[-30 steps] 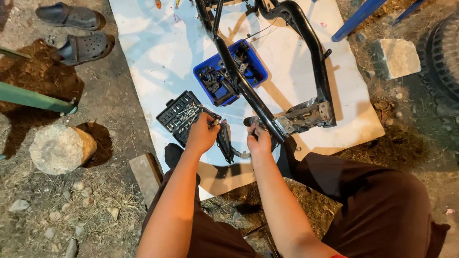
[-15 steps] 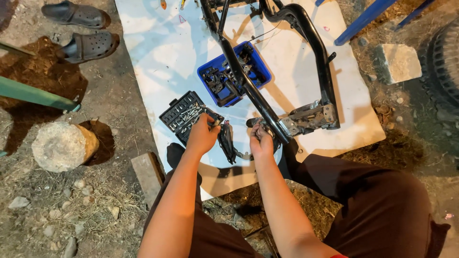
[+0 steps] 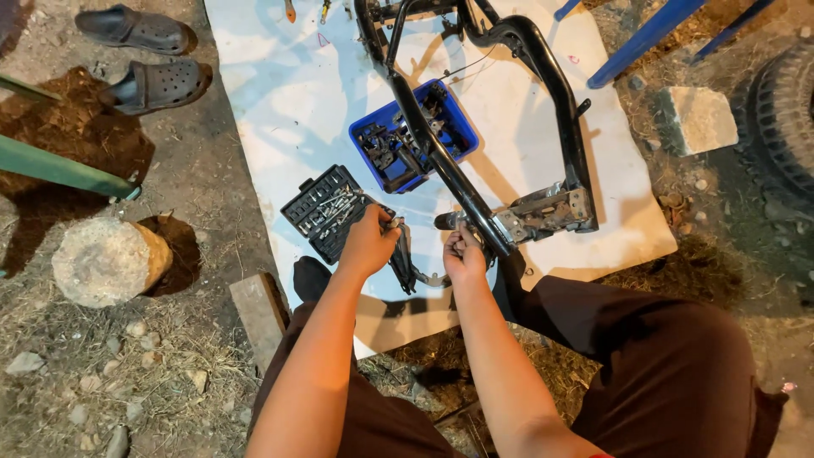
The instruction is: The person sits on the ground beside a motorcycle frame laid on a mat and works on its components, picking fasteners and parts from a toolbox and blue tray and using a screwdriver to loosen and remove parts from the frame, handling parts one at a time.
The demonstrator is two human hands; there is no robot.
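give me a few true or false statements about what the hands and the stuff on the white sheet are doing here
1. The left hand is at the edge of the black socket case. True.
2. The blue tray is empty. False: it holds dark metal parts.
3. The right hand is at the lower end of the black frame. True.
4. The frame lies on bare dirt. False: it rests on the white sheet.
5. Two dark sandals lie on the ground off the sheet. True.
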